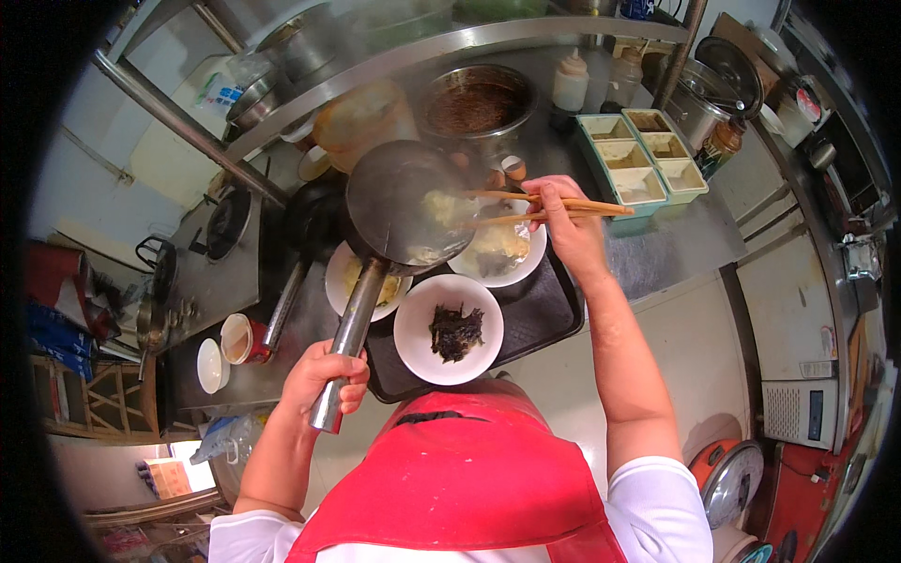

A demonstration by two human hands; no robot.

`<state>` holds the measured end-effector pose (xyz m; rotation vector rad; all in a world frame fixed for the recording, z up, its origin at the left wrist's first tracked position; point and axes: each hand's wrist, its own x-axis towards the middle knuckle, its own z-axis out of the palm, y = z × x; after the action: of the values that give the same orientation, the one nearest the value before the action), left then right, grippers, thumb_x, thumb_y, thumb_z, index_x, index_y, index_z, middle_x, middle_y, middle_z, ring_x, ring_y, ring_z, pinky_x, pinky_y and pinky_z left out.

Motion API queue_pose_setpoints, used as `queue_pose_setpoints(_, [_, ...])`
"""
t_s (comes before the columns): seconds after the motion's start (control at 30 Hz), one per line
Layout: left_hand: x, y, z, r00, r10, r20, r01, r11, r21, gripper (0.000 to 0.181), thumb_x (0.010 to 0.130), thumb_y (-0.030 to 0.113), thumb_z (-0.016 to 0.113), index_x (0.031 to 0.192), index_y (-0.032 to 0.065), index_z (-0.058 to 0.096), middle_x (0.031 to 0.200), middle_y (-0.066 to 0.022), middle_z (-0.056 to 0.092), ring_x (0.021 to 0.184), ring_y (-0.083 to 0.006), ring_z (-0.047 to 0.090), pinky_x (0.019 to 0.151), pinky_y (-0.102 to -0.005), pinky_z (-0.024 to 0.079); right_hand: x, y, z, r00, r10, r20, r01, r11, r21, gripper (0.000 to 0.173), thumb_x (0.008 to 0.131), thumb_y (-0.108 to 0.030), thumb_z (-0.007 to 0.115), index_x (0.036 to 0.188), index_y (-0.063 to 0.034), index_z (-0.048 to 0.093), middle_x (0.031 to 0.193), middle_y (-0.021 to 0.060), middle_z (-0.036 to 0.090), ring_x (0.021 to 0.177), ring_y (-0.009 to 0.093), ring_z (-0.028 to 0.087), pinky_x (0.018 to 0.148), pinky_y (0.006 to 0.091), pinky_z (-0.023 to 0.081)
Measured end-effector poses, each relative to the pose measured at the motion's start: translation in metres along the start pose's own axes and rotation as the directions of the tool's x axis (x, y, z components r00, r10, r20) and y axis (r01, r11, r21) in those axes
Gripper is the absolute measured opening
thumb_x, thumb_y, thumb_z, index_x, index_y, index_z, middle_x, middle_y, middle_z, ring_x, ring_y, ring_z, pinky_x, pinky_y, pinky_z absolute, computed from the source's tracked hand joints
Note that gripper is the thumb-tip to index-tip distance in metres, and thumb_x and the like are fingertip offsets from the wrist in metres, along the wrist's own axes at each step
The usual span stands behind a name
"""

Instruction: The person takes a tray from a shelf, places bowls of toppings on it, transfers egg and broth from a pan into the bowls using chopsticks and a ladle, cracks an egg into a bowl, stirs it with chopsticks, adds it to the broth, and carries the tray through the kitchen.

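Note:
My left hand [325,376] grips the metal handle of a dark wok [394,190], which is held up over the bowls. In my right hand [566,225] is a pair of wooden chopsticks [584,205], their tips at pale yellow food [443,207] near the wok's right side. Under that side sits a white bowl [503,271] holding pale food in liquid. Nearest me, another white bowl [412,338] contains dark dried flakes that look like seaweed [457,332]. A third white bowl [336,281], partly hidden behind the wok handle, has yellowish food in it. The bowls stand on a black tray [556,310].
Behind the wok are a metal pot of dark red-brown sauce [481,105] and cracked eggshells [514,167]. To the right stands a divided condiment box [640,155]. A second black pan [310,218] lies left of the wok. A metal shelf [450,42] crosses above the counter.

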<state>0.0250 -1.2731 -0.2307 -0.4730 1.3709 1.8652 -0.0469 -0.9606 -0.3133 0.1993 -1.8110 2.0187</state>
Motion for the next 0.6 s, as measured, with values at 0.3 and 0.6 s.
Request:
queue_pose_setpoints(0.3, [-0.007,0.003,0.000,1.000,0.007,-0.002,-0.007,1.000,0.022,0.012,0.070,0.004,0.053,0.079,-0.0007,0.046,0.054,-0.0050,0.043,0.039,-0.0104,0.041,0.033,-0.0235,0.033,-0.008,0.036,-0.003,0.930,0.250,-0.270,-0.126,0.905,0.405,0.027,0.088,-0.024,0.044,0.077,-0.0009,0.052,0.073,0.0087,0.055,0.059,0.013,0.053,0.053,0.0227,0.046])
queue_pose_setpoints(0.6, [-0.010,0.005,-0.002,0.999,0.003,-0.037,-0.001,0.998,0.062,0.010,0.070,0.004,0.053,0.075,0.0009,0.045,0.056,-0.0062,0.043,0.040,-0.0116,0.042,0.034,-0.0245,0.033,-0.013,0.015,-0.026,0.917,0.247,-0.312,-0.097,0.900,0.425,0.028,0.088,-0.027,0.042,0.078,-0.0027,0.051,0.072,0.0079,0.053,0.059,0.013,0.051,0.053,0.0231,0.045])
